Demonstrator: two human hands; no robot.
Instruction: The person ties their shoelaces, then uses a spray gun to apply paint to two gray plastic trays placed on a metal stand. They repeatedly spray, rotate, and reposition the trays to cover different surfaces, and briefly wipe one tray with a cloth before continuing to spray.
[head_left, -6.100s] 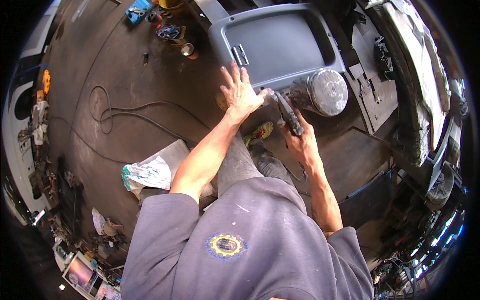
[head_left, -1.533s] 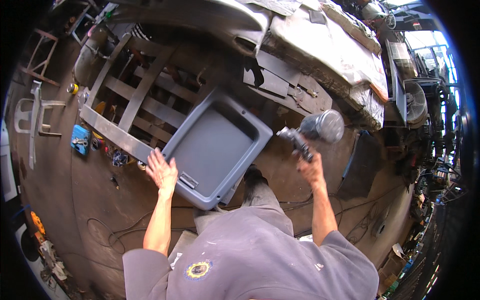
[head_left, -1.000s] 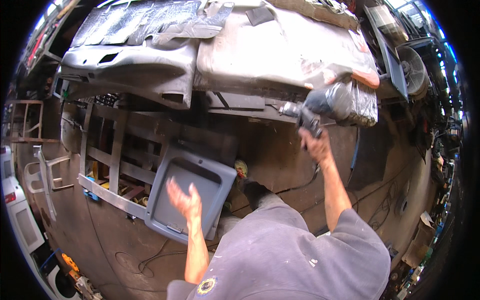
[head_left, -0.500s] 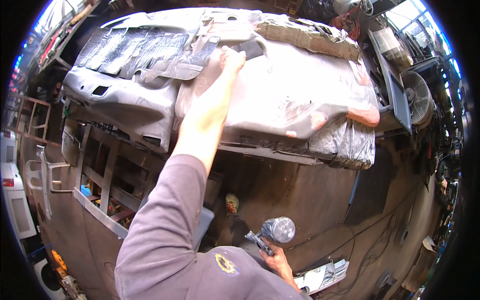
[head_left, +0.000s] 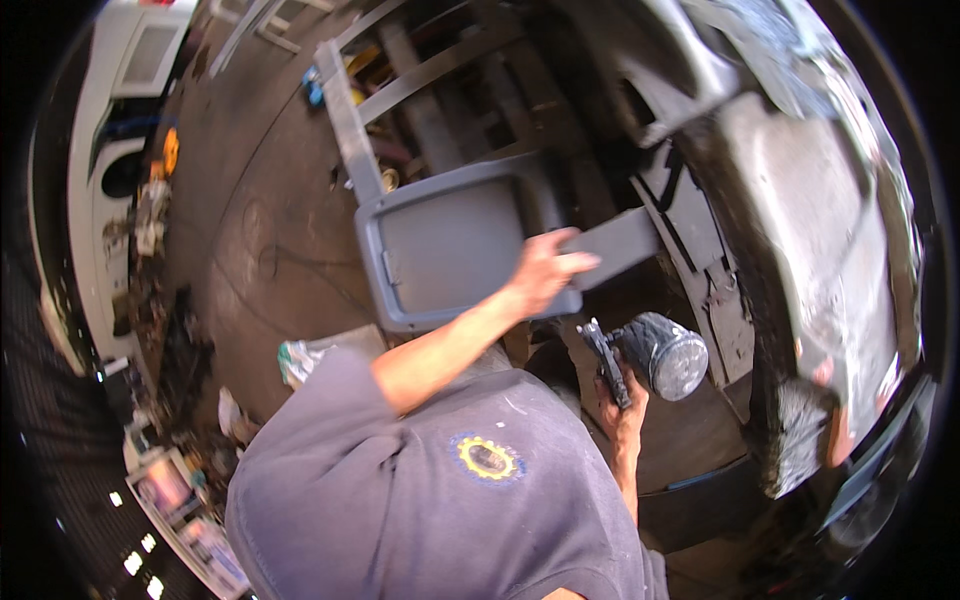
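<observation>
My right hand (head_left: 622,408) grips a spray gun (head_left: 603,362) low in front of my body. A dark round cup (head_left: 663,352) with a pale, paint-smeared end is fixed to the gun. My left hand (head_left: 545,272) is over the edge of a blue-grey plastic stool (head_left: 385,285). Its fingers pinch the near end of a flat grey sheet (head_left: 622,245), which points right toward the metal frame; the sheet's material cannot be made out.
Beyond the stool stands a metal frame (head_left: 345,120). On the right is a large car dashboard (head_left: 800,210) with patchy grey and pale surfaces. A white vehicle (head_left: 95,170) stands at far left. A cable (head_left: 270,140) runs over the brown floor, and clutter (head_left: 150,220) lines the left.
The view has swung left. My left hand has come back from the top of the dashboard to above the stool. My right hand still holds the spray gun.
</observation>
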